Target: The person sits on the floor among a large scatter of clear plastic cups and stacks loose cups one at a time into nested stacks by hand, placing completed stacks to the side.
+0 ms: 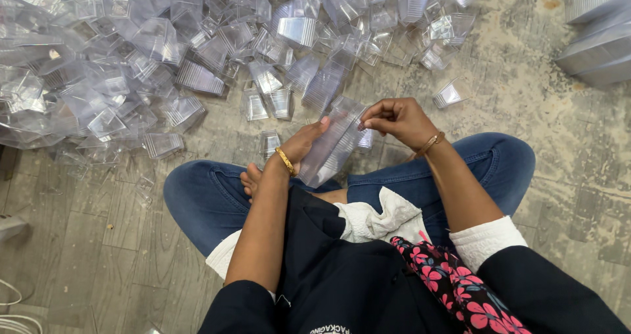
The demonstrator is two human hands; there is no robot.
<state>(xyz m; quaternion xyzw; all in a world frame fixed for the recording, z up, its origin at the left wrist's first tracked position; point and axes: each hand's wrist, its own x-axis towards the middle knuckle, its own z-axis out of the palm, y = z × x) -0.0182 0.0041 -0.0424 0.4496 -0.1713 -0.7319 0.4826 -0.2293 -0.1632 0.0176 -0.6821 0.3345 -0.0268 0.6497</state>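
I sit cross-legged on the floor in blue jeans. A long stack of nested clear plastic cups (336, 140) lies tilted across my lap. My left hand (303, 141) supports the stack from underneath, palm against its side. At the stack's upper end my right hand (397, 119) pinches the rim with fingertips closed on it. Both wrists wear gold bangles.
A large heap of loose clear plastic cups (164, 51) covers the floor ahead and to the left. One single cup (448, 95) lies apart on the right. Piled stacks of clear plastic (601, 38) sit at the far right. White cables (16, 308) lie at bottom left.
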